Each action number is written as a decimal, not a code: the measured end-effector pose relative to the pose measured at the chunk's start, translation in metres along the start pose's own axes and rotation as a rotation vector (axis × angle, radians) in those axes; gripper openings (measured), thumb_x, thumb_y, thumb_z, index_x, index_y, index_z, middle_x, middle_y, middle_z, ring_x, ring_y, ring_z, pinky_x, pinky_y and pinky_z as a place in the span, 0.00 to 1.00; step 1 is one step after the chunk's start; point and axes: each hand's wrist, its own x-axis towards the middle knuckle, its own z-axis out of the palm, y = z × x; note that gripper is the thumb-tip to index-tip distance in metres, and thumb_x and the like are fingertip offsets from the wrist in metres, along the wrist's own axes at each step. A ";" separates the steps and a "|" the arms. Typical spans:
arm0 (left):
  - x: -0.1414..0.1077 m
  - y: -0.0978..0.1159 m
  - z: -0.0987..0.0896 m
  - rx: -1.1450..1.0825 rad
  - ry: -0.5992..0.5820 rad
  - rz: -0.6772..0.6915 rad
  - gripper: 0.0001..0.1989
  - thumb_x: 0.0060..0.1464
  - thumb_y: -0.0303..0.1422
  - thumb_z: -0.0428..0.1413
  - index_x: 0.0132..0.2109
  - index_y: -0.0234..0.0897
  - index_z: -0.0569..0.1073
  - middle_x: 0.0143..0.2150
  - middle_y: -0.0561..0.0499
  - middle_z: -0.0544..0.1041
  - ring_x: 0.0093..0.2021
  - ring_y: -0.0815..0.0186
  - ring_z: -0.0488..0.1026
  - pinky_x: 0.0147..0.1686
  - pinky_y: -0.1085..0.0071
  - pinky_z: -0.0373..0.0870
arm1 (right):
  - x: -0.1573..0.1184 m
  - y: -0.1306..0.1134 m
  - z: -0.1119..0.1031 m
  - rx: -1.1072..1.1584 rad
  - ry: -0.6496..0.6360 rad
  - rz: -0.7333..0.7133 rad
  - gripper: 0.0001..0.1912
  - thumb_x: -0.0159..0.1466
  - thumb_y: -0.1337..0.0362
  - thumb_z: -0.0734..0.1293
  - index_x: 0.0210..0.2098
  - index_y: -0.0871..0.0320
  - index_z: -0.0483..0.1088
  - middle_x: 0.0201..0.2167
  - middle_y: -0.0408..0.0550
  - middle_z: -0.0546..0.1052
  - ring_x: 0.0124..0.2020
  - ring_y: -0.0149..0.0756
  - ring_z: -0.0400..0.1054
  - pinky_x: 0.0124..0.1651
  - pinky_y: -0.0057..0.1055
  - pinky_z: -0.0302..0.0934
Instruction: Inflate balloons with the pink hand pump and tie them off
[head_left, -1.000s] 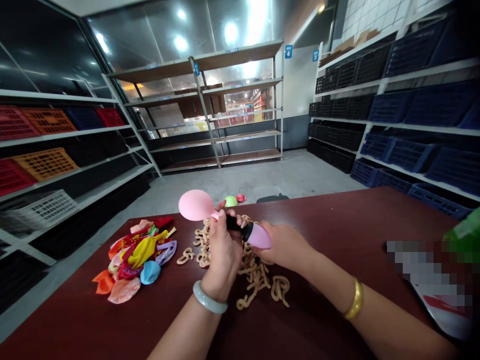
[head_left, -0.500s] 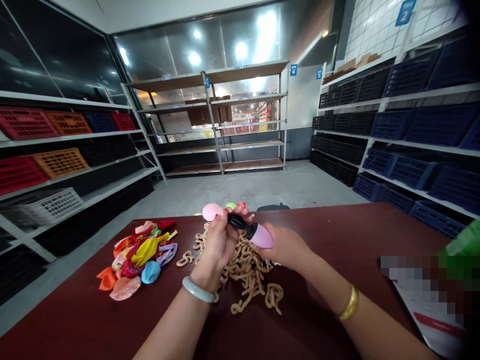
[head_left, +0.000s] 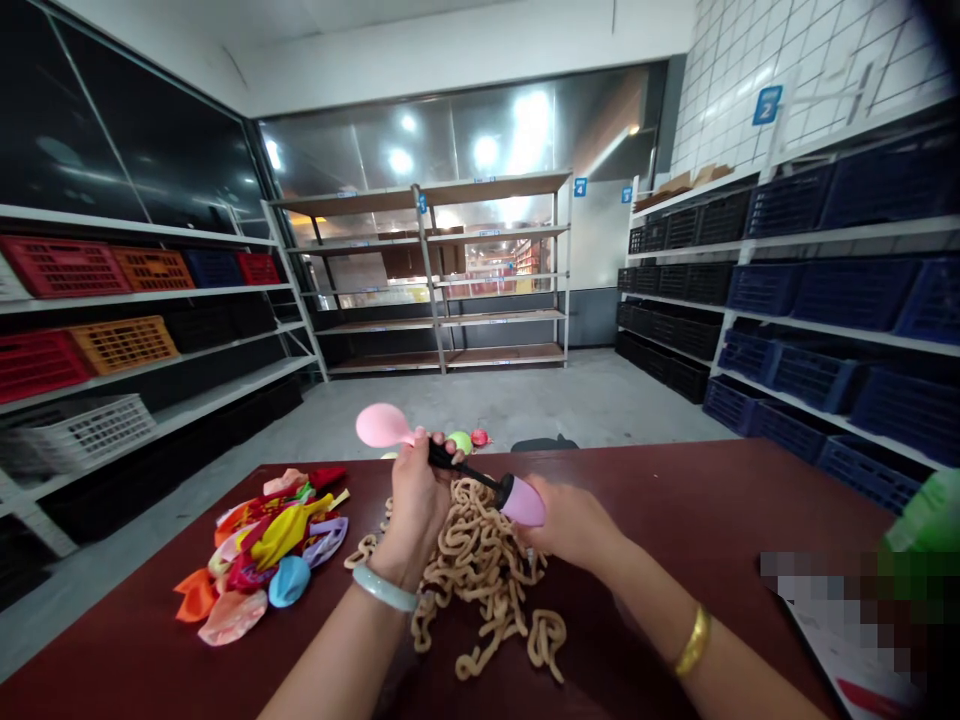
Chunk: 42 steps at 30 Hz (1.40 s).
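I grip a hand balloon pump (head_left: 523,502) with a pale purple body and a black shaft, held slantwise above the table. My right hand (head_left: 568,518) wraps round its purple end. My left hand (head_left: 420,485) is closed on the black end, with the neck of a pink balloon (head_left: 381,426) pinched at the fingers. That balloon is partly inflated and sticks out to the upper left. Beneath the hands lies a heap of tan, curly, cord-like pieces (head_left: 487,570). A pile of limp, coloured balloons (head_left: 281,535) rests to the left.
The dark red table (head_left: 660,570) spans the front. Beyond its far edge are a green balloon (head_left: 459,441) and a red round thing (head_left: 480,437). A flat, partly blurred item (head_left: 814,610) lies at the right. Shelves with crates (head_left: 855,290) line both sides.
My left hand has moved left, away from my right hand, and the pump's thin black shaft now shows drawn out. The pink balloon has shifted left and shows more fully. The view has tilted up.
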 end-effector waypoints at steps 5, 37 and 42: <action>0.021 0.018 -0.018 -0.022 0.094 0.154 0.12 0.52 0.35 0.60 0.34 0.38 0.62 0.28 0.55 0.65 0.26 0.69 0.67 0.25 0.72 0.64 | 0.005 0.019 -0.003 -0.076 0.029 -0.074 0.25 0.57 0.47 0.65 0.51 0.49 0.66 0.38 0.48 0.79 0.40 0.46 0.73 0.34 0.33 0.54; 0.020 0.020 -0.039 0.022 0.206 0.158 0.12 0.51 0.32 0.57 0.31 0.38 0.59 0.24 0.56 0.64 0.21 0.72 0.63 0.22 0.74 0.60 | -0.002 0.001 0.006 -0.059 -0.088 -0.063 0.20 0.56 0.49 0.66 0.45 0.51 0.67 0.36 0.47 0.78 0.36 0.43 0.72 0.31 0.31 0.50; 0.022 0.013 -0.046 -0.010 0.223 0.163 0.12 0.53 0.33 0.56 0.31 0.39 0.58 0.24 0.57 0.64 0.21 0.72 0.63 0.23 0.74 0.60 | -0.003 0.006 0.007 -0.096 -0.090 -0.085 0.18 0.57 0.50 0.66 0.41 0.52 0.68 0.34 0.47 0.78 0.34 0.42 0.72 0.30 0.30 0.50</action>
